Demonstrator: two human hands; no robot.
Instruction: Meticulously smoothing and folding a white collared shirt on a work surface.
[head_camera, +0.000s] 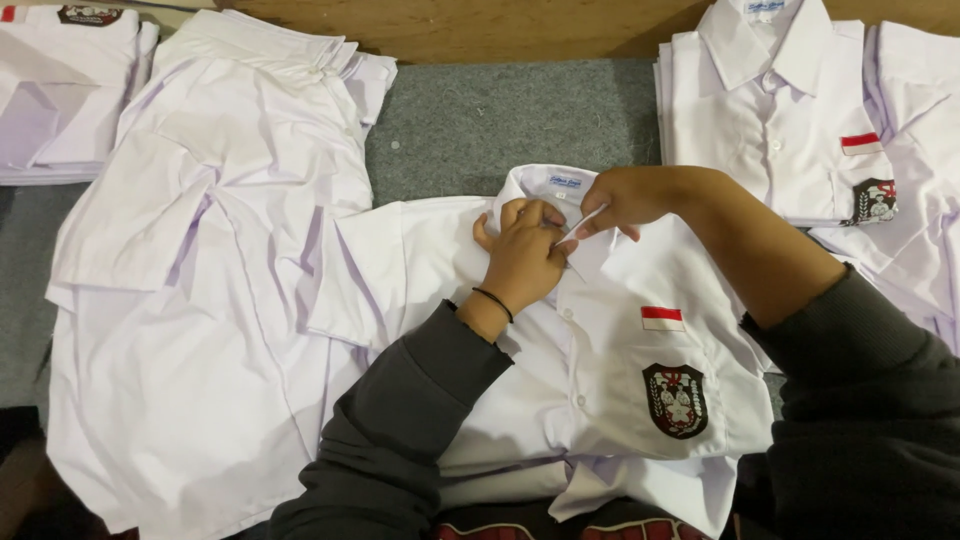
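Your left hand (522, 252) and right hand (618, 200) both pinch the shirt (600, 370) at its collar (top button, seemingly); next, work down the placket.

Shirt's top button (566, 250) behind the hands, stacked shirts (905, 120) cropped at right edge

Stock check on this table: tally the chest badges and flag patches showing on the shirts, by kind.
Dark shield-shaped embroidered badges: 3
Red-and-white rectangular flag patches: 2 whole; a red scrap at the top left edge may be another
Total: 5
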